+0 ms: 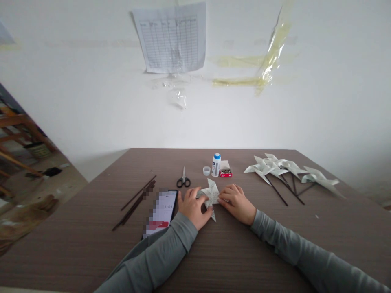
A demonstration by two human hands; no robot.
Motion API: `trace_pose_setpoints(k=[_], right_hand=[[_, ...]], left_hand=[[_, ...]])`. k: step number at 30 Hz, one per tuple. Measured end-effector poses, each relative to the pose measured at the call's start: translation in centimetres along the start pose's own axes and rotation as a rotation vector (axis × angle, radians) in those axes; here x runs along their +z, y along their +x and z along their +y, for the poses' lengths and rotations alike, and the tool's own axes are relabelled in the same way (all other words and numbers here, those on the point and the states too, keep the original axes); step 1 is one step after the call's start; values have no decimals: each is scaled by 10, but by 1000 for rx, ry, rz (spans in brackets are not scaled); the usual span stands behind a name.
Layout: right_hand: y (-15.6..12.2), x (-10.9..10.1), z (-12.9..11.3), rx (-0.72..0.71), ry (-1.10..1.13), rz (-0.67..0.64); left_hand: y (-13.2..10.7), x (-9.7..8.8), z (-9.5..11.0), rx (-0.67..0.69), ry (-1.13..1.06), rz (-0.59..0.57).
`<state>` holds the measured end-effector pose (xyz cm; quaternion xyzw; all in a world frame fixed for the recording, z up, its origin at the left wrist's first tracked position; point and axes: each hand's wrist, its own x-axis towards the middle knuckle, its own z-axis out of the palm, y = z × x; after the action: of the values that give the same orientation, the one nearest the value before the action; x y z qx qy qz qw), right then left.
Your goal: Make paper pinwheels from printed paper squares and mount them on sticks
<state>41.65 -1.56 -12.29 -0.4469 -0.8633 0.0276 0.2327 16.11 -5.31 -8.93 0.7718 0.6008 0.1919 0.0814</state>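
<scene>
A folded paper pinwheel (212,193) made of printed paper lies on the brown table (275,244) between my hands. My left hand (193,207) presses on its left side, fingers curled over the paper and thumb at its lower edge. My right hand (236,202) pinches the pinwheel's right side with its fingertips. Both sleeves are grey.
A phone (161,212) lies by my left hand, with thin dark sticks (136,201) further left. Behind are scissors (183,180), a tape roll (207,170), a glue bottle (216,164) and a small red box (225,171). Finished pinwheels on sticks (285,171) lie at the right.
</scene>
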Motion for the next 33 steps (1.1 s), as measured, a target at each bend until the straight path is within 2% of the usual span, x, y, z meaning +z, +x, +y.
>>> trace_pose_setpoints(k=[7,19,26,33], right_hand=[[5,16,-6,200,82,67],[-7,22,-2,104,-2,114],[-7,17,-6,94,-14,95],[-7,12,-9,94,-43,80]], left_hand=[[2,4,0,-3,17,-31],[3,13,0,2,60,-7],[5,9,1,15,31,-48],[0,10,8,22,31,1]])
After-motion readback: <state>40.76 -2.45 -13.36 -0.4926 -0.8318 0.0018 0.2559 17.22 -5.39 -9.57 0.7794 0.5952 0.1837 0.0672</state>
